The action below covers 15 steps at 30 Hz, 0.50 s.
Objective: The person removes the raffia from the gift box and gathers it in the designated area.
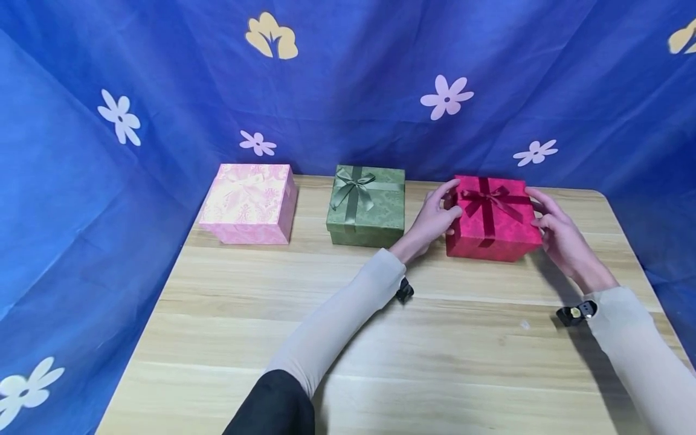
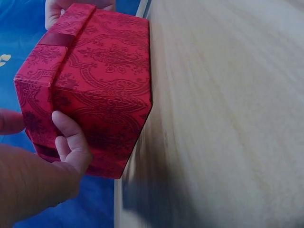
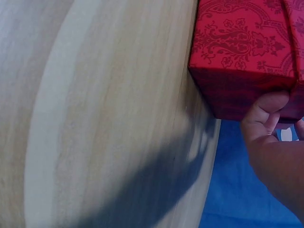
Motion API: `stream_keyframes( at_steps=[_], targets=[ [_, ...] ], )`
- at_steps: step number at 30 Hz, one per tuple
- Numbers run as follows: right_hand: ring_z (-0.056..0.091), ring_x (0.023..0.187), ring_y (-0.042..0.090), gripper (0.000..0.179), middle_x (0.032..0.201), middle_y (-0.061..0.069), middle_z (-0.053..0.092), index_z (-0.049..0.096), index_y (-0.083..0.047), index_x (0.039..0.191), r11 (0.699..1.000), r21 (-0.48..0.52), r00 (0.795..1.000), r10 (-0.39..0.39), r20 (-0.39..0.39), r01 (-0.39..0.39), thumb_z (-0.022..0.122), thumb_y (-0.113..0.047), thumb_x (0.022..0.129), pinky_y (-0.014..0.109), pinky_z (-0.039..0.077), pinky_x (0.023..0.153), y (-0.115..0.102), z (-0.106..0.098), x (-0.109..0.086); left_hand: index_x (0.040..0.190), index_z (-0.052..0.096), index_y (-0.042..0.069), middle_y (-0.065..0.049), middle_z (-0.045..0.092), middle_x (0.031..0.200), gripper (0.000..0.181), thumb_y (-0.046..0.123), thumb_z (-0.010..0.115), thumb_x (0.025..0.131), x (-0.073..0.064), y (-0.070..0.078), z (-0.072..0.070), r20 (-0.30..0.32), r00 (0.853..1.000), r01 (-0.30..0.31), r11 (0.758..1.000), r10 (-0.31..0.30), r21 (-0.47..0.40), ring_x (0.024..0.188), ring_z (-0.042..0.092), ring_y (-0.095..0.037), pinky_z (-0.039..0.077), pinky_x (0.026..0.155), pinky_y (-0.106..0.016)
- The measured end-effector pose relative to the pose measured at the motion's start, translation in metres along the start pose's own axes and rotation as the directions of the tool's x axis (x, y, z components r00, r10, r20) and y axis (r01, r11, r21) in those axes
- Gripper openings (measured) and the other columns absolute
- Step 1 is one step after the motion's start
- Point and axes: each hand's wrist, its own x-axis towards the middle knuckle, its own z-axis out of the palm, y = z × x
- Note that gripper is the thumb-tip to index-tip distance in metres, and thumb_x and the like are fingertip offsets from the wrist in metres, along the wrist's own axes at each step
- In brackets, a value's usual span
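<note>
A red patterned gift box (image 1: 508, 229) with a dark red ribbon bow on its lid sits at the back right of the wooden table. My left hand (image 1: 431, 219) grips its left side, the thumb against the lid's edge in the left wrist view. On the opposite side, my right hand (image 1: 562, 241) holds the box, with its thumb (image 3: 273, 101) at the lower edge of the lid. The lid covers the box in the left wrist view. Some fingertips of both hands are hidden behind the box.
Left of the red box stands a green gift box (image 1: 375, 211) with a green bow, close to my left forearm. Farther left is a pink gift box (image 1: 247, 208). A blue flowered cloth (image 1: 348, 90) hangs behind the wooden table (image 1: 435, 362).
</note>
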Motion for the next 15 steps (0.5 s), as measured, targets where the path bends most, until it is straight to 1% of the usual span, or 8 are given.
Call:
stream_keyframes(
  at_steps=[4, 7, 9, 12, 15],
  targets=[
    [0.067, 0.103, 0.012, 0.067, 0.148, 0.004, 0.045, 0.045, -0.019, 0.167, 1.000, -0.002, 1.000, -0.019, 0.013, 0.019, 0.033, 0.011, 0.109, 0.020, 0.058, 0.073, -0.0026, 0.0008, -0.0009, 0.164, 0.052, 0.025, -0.001, 0.044, 0.134, 0.069, -0.002, 0.062, 0.101, -0.0007, 0.0025, 0.0010, -0.002, 1.000, -0.005, 1.000, 0.005, 0.010, 0.063, 0.052, -0.012, 0.058, 0.061, -0.032],
    [0.069, 0.100, 0.011, 0.068, 0.147, 0.005, 0.046, 0.043, -0.017, 0.168, 0.999, 0.005, 0.999, -0.037, 0.024, 0.036, 0.031, 0.012, 0.108, 0.020, 0.058, 0.071, -0.0042, 0.0020, -0.0010, 0.164, 0.053, 0.025, -0.001, 0.044, 0.134, 0.068, -0.001, 0.063, 0.102, -0.0014, 0.0052, 0.0008, -0.006, 1.000, -0.007, 1.000, 0.007, 0.017, 0.065, 0.054, -0.013, 0.060, 0.065, -0.037],
    [0.069, 0.100, 0.011, 0.068, 0.146, 0.006, 0.046, 0.044, -0.017, 0.168, 0.999, 0.011, 0.999, -0.038, 0.026, 0.038, 0.031, 0.013, 0.108, 0.020, 0.058, 0.072, -0.0050, 0.0031, -0.0009, 0.163, 0.053, 0.026, -0.001, 0.044, 0.135, 0.067, -0.001, 0.063, 0.102, -0.0020, 0.0067, 0.0003, -0.009, 1.000, -0.005, 1.000, 0.006, 0.024, 0.066, 0.055, -0.014, 0.061, 0.066, -0.040],
    [0.070, 0.095, 0.011, 0.067, 0.146, 0.004, 0.048, 0.047, -0.019, 0.166, 0.999, -0.007, 0.999, -0.038, 0.003, 0.038, 0.033, 0.012, 0.108, 0.019, 0.055, 0.067, -0.0065, 0.0051, -0.0011, 0.163, 0.053, 0.027, -0.001, 0.044, 0.138, 0.067, 0.000, 0.063, 0.102, -0.0024, 0.0086, -0.0002, -0.009, 1.000, -0.005, 0.999, 0.006, 0.034, 0.067, 0.056, -0.014, 0.062, 0.066, -0.039],
    [0.069, 0.085, 0.010, 0.065, 0.146, 0.004, 0.048, 0.048, -0.020, 0.165, 0.999, -0.023, 0.999, -0.042, -0.014, 0.041, 0.035, 0.010, 0.109, 0.017, 0.049, 0.057, -0.0082, 0.0066, -0.0020, 0.163, 0.053, 0.028, 0.000, 0.043, 0.140, 0.068, 0.000, 0.063, 0.102, -0.0032, 0.0104, 0.0000, -0.005, 1.000, -0.012, 0.999, 0.012, 0.030, 0.067, 0.056, -0.016, 0.060, 0.063, -0.035]
  ],
)
